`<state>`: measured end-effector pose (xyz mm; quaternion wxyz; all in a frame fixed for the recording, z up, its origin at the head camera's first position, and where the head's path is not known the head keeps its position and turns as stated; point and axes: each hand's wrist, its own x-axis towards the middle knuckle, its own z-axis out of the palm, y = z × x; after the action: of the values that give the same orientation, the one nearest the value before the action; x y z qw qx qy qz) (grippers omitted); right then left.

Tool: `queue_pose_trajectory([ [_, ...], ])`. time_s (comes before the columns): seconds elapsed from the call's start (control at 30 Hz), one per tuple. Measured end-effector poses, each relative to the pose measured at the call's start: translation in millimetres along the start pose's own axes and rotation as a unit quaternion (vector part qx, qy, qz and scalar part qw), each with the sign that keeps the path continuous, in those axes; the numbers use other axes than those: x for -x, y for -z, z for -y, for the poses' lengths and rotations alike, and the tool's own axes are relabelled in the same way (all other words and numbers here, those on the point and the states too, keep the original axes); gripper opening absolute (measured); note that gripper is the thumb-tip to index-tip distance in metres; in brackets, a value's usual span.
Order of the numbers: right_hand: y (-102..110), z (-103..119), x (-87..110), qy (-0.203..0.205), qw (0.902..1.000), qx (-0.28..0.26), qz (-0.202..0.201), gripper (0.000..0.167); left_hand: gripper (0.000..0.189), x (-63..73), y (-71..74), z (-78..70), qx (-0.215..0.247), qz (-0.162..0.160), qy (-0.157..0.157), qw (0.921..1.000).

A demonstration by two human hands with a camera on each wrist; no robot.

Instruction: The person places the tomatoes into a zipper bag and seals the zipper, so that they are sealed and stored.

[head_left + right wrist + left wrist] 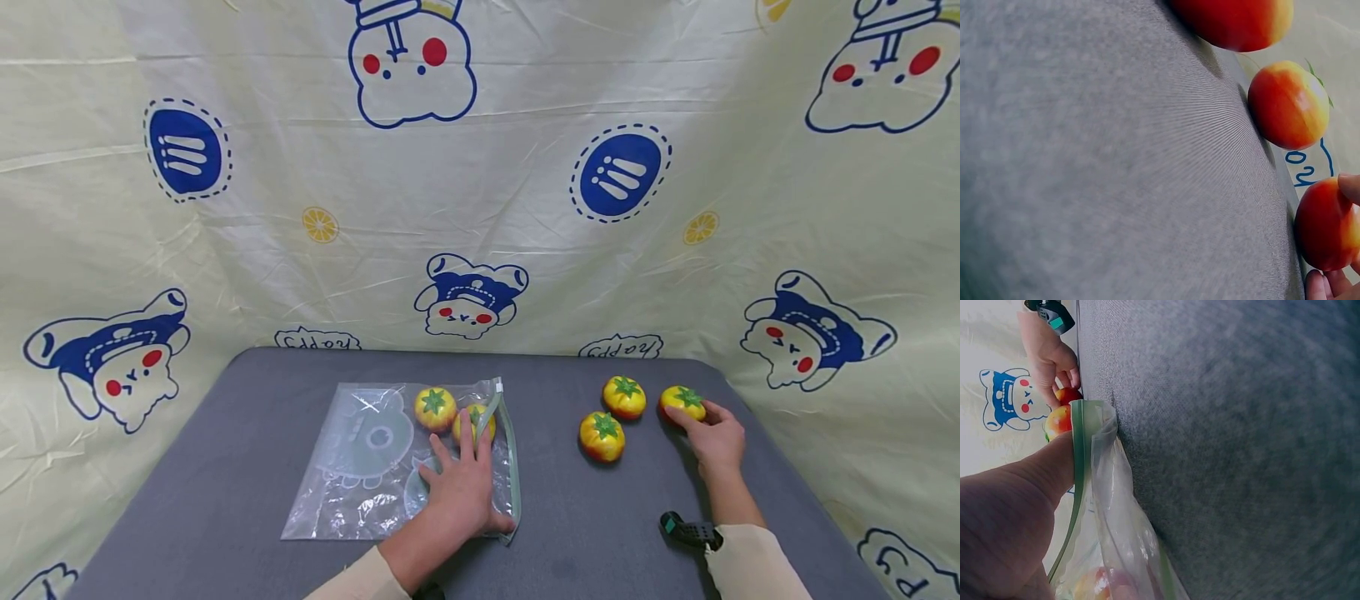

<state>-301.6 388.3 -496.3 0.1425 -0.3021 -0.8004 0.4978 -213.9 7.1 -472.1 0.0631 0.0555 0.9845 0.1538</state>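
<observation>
1. At the right side of the tabletop (247, 467), the right hand (718, 437) held a yellow-and-red fruit (684, 402) with a green star-shaped cap. Its grip was narrow, with the thumb on the left of the fruit and the fingers on its other side.
2. To the left of this fruit stood two others, a far fruit (624, 397) and a near fruit (602, 437), apart from each other.
3. By its gloss, I judged the held fruit to be a light model, rather stiff and not very fragile. The smooth skin was probably a little slippery, so the widest part of its sides was the best place to hold. The cap looked thin, and I would not have lifted by it.
4. Further left lay the clear bag (378, 467), with its mouth toward the right and two fruits inside, a left bagged fruit (435, 408) and a right bagged fruit (480, 417).
5. Over the bag, the left hand (461, 487) was spread wide, its thumb near the green zip strip (1079, 462); I could not tell if it pinched the film.
6. The film seemed very light, soft and easy to crumple; the stiffer strip probably offered the surest hold.
</observation>
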Motion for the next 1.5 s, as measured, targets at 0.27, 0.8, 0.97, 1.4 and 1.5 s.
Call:
queue_pose_trajectory([
  [0.27,1,-2,2.9,0.001,1.0,-0.001,-0.001,0.087,0.136,0.8,2.1,-0.5,0.003,0.003,-0.001,1.0],
  [0.8,3,-2,12.7,0.004,0.9999,-0.007,-0.006,0.088,0.137,-0.6,1.7,-1.3,-0.003,0.004,0.004,1.0],
  [0.97,5,1,19.3,0.008,0.9998,-0.013,-0.013,0.084,0.137,-0.1,1.5,-1.0,-0.001,-0.001,0.001,1.0],
  [1.4,8,5,37.8,0.023,0.9996,-0.015,0.001,0.084,0.136,1.4,1.0,-1.1,0.002,-0.004,-0.001,1.0],
  [1.5,7,5,39.2,0.026,0.9995,-0.016,-0.001,0.083,0.136,1.4,0.9,-1.1,0.005,-0.003,0.0,1.0],
])
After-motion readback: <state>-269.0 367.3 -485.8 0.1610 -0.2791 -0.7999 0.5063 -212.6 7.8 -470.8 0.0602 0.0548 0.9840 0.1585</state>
